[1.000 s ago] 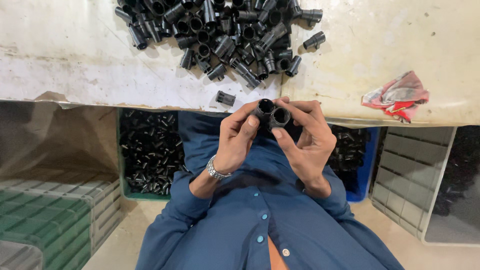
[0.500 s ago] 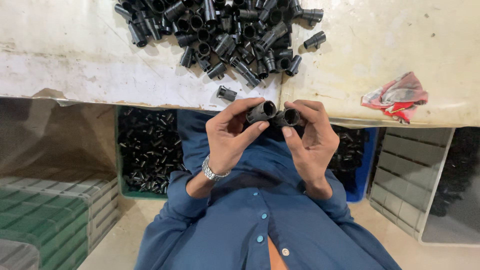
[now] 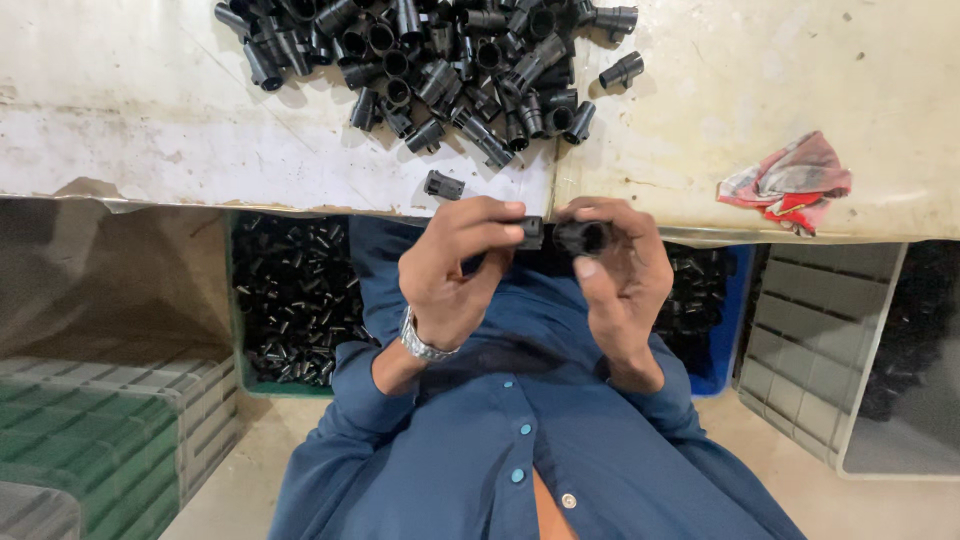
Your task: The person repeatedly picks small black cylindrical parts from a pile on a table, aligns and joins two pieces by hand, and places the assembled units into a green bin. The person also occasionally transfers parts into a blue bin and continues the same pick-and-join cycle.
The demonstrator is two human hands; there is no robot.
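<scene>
- Left hand (image 3: 455, 265) and right hand (image 3: 620, 270): each pinches one black plastic fitting, the left fitting (image 3: 530, 232) and right fitting (image 3: 583, 238) held end to end below the surface (image 3: 150, 140) edge, apparently to align them.
- Loose fittings (image 3: 440, 50): a heap of several dozen; one stray fitting (image 3: 444, 185) lies apart.
- One red rag (image 3: 785, 180).
- Crate of fittings (image 3: 290, 300) below.

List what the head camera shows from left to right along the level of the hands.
Green-rimmed bin of black parts → left hand → small black tube pieces → right hand → blue bin → grey crate.
</scene>
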